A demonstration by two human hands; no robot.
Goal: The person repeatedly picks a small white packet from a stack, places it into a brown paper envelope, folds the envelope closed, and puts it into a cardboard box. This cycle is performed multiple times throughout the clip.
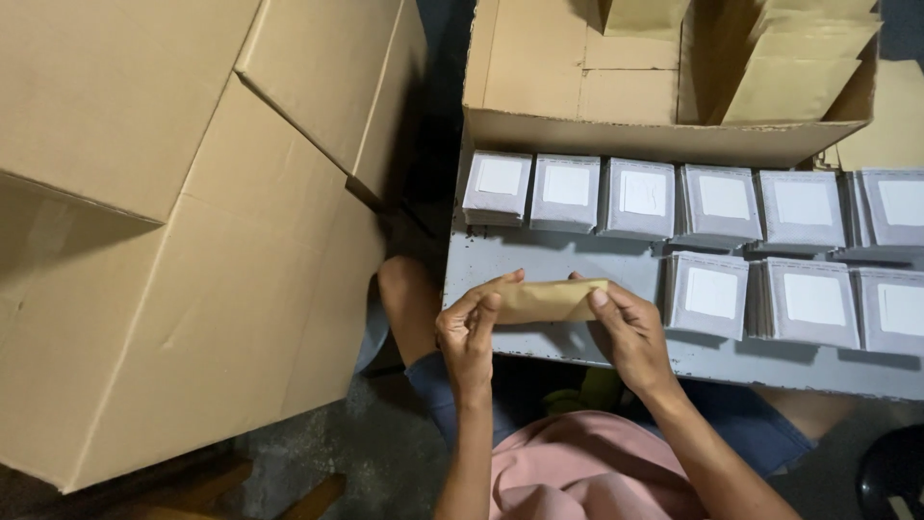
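A small tan paper envelope (542,299) is held flat between both hands, just above the near edge of a grey table (558,260). My left hand (469,330) pinches its left end with thumb and fingers. My right hand (628,330) grips its right end, thumb on top. Stacks of grey packets with white labels (640,198) stand in a row along the back of the table, and more stacks (710,294) sit to the right of my hands.
An open cardboard box (664,135) holding brown envelopes (799,72) stands behind the stacks. A large closed cardboard box (192,241) fills the left side. My knees and pink shirt are below the table edge.
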